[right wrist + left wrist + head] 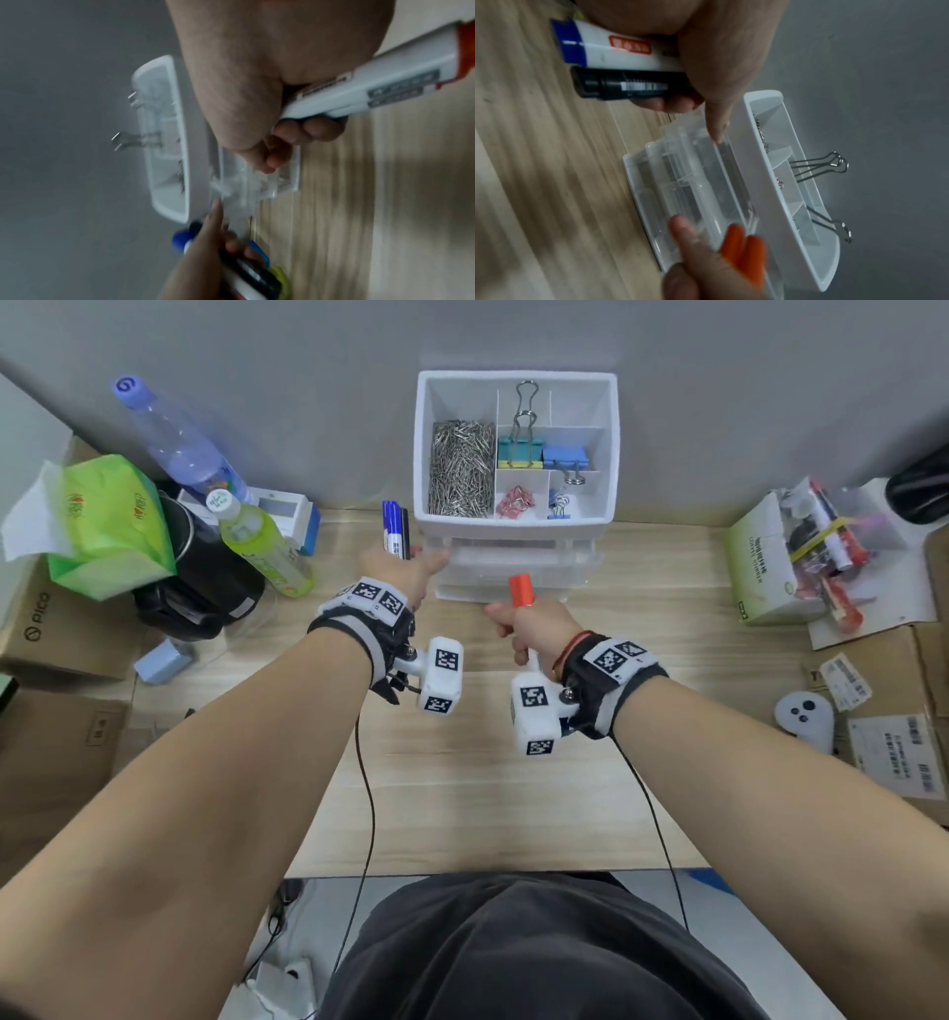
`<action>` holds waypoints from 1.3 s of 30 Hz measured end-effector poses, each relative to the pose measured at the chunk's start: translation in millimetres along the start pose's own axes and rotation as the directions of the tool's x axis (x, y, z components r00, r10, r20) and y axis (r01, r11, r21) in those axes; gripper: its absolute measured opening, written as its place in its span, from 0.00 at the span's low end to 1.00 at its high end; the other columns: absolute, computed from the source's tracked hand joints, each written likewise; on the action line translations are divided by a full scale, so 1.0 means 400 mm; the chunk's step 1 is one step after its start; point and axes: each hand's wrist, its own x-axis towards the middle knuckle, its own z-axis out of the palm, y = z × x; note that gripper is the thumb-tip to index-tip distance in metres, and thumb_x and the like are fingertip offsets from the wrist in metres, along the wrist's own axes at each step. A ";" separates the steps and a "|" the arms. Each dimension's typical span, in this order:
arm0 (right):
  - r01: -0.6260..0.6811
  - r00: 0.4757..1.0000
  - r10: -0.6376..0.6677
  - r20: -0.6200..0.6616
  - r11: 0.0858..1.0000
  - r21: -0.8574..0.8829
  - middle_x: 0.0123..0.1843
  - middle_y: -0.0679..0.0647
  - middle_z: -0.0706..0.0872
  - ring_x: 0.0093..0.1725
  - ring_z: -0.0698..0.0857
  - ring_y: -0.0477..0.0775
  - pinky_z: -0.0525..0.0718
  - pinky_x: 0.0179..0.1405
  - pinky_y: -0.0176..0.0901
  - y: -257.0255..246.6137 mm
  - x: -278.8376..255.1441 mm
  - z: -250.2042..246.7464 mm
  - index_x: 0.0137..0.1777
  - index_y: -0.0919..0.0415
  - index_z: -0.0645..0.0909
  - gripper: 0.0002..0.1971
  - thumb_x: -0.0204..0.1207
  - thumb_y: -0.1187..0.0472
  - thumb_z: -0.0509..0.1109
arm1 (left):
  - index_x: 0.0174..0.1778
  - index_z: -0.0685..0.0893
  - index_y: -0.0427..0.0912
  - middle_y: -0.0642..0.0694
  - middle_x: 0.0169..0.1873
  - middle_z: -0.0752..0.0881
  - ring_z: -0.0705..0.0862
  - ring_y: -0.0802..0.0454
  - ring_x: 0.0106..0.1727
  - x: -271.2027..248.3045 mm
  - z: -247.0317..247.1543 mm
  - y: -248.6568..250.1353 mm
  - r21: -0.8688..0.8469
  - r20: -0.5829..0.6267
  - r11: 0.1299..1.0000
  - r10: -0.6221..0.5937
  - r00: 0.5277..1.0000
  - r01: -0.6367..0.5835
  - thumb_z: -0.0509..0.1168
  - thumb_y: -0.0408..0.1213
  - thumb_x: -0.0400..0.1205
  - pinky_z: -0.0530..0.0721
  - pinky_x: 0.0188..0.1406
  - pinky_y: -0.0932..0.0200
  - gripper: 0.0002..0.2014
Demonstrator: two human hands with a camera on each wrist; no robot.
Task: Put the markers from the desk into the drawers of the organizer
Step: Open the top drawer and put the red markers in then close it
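A white organizer [611, 454] stands against the wall, its top tray holding clips, with clear drawers [518, 562] below, partly pulled out. My left hand [400, 572] grips a blue-capped marker [391, 526] and a black marker [405, 531] together, caps up, while its thumb touches the top drawer's left corner. In the left wrist view the blue marker [618, 50] and black marker [628, 86] lie side by side in the palm. My right hand [529, 621] grips an orange-capped marker [521, 590] in front of the drawers. Its white barrel [372, 85] shows in the right wrist view.
Left of the organizer stand a green bottle [262, 541], a clear water bottle [174, 439], a green tissue pack [108, 521] and a black cup [205, 588]. At the right sit a box of stationery [775, 562], cardboard boxes [888, 711] and a white controller [803, 719].
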 end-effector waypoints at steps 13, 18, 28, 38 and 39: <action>0.168 0.968 -0.242 0.066 0.428 -0.888 0.37 0.54 0.81 0.41 0.84 0.59 0.78 0.39 0.44 -0.128 -0.032 -0.069 0.41 0.59 0.79 0.07 0.75 0.57 0.71 | 0.44 0.80 0.45 0.46 0.23 0.76 0.72 0.53 0.18 -0.015 -0.022 0.003 0.097 0.084 0.989 -0.118 0.989 0.110 0.74 0.42 0.76 0.71 0.14 0.68 0.09; 0.184 0.978 -0.154 0.142 0.304 -0.935 0.33 0.51 0.79 0.37 0.81 0.56 0.77 0.36 0.44 -0.125 -0.050 -0.060 0.40 0.59 0.77 0.14 0.70 0.52 0.78 | 0.46 0.83 0.45 0.47 0.26 0.80 0.75 0.52 0.23 -0.015 -0.050 0.024 0.117 0.045 0.992 -0.059 0.997 0.053 0.77 0.53 0.74 0.78 0.23 0.62 0.17; 0.205 0.977 -0.099 0.188 0.675 -0.709 0.35 0.57 0.81 0.26 0.78 0.53 0.78 0.25 0.41 -0.168 -0.057 -0.071 0.55 0.65 0.82 0.11 0.78 0.58 0.72 | 0.48 0.84 0.44 0.45 0.26 0.79 0.74 0.51 0.21 -0.026 -0.035 -0.010 0.190 0.096 0.973 -0.148 0.984 0.128 0.75 0.40 0.76 0.73 0.17 0.63 0.10; 0.062 0.995 0.010 0.101 0.728 -0.683 0.40 0.59 0.87 0.36 0.83 0.58 0.78 0.33 0.42 -0.169 0.010 -0.014 0.47 0.64 0.83 0.10 0.76 0.56 0.73 | 0.39 0.82 0.45 0.44 0.27 0.80 0.75 0.51 0.21 -0.034 -0.035 -0.031 0.143 0.072 0.980 -0.148 0.986 0.136 0.77 0.38 0.74 0.75 0.19 0.62 0.09; 0.072 0.996 -0.025 0.081 0.751 -0.656 0.41 0.58 0.87 0.35 0.84 0.56 0.79 0.32 0.42 -0.167 0.021 -0.005 0.51 0.64 0.83 0.12 0.77 0.54 0.74 | 0.39 0.82 0.45 0.45 0.26 0.79 0.75 0.51 0.21 -0.032 -0.036 -0.034 0.141 0.075 0.980 -0.152 0.986 0.140 0.77 0.38 0.74 0.76 0.20 0.61 0.09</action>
